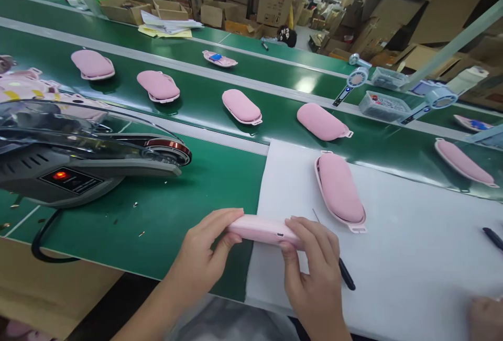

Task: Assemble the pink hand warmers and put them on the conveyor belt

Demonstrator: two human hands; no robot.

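Note:
A slim pink rounded device casing (261, 229) is held level above the table, its edge with a small port turned toward me. My left hand (206, 246) pinches its left end between thumb and fingers. Gripping the right end is my right hand (314, 262), thumb below and fingers on top. Beyond it, a pink casing (341, 188) with a looser lower shell lies on the white sheet (404, 257). A black-handled thin tool (346, 274) lies partly hidden behind my right hand.
Several pink casings (241, 106) sit along the green conveyor (200, 95). A grey machine (78, 173) with a red light stands at left. Clear parts bins (384, 106) and handheld fans (356, 78) are at the back right. Another person's hand (486, 317) shows at the right edge.

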